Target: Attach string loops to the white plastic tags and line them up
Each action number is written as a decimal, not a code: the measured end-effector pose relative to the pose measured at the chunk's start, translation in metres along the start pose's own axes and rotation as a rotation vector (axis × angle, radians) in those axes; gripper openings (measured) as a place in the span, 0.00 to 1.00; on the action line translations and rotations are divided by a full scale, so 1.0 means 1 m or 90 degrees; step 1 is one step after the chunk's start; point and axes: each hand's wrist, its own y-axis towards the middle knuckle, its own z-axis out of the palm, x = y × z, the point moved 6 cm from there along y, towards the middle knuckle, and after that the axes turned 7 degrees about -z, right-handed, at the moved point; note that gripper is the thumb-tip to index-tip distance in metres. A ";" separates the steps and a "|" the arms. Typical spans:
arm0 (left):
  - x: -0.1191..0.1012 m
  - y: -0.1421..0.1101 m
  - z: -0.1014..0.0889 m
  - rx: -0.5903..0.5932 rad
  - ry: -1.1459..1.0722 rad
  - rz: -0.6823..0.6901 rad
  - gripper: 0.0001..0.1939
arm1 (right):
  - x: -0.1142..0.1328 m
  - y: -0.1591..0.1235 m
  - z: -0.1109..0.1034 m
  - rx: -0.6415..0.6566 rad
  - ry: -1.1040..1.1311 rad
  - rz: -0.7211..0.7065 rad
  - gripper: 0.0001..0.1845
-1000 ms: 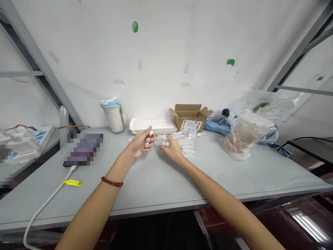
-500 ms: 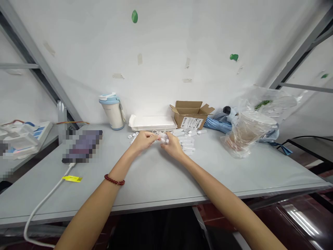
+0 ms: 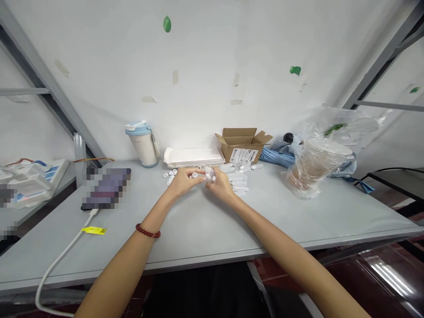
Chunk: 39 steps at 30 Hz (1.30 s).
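My left hand point(image 3: 184, 181) is curled with its thumb and fingers around a small white cap point(image 3: 194, 175). Close beside it, my right hand point(image 3: 221, 183) is closed on small clear-and-white plastic pieces point(image 3: 210, 175); their exact kind is too small to make out. Thin white strands show above the fingertips of both hands. Several loose white caps point(image 3: 170, 176) lie left of my left hand. To the right of my right hand, several clear plastic tubes point(image 3: 239, 183) lie in a row, some with white ends.
Behind my hands are a stack of white flat packs point(image 3: 195, 155) and an open cardboard box point(image 3: 243, 152). A cup point(image 3: 144, 145) and a phone point(image 3: 107, 190) on a white cable point(image 3: 62, 256) stand left. Rightward are a blue folded umbrella point(image 3: 278, 157) and a plastic-wrapped tub point(image 3: 318, 168).
My left thumb and fingers have spread a little apart, and a white cap now shows between them. My right hand stays nearly in place. The view has shifted slightly.
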 end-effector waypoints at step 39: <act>0.010 0.002 0.012 -0.100 0.189 0.035 0.16 | 0.000 -0.005 0.005 0.130 -0.272 -0.027 0.11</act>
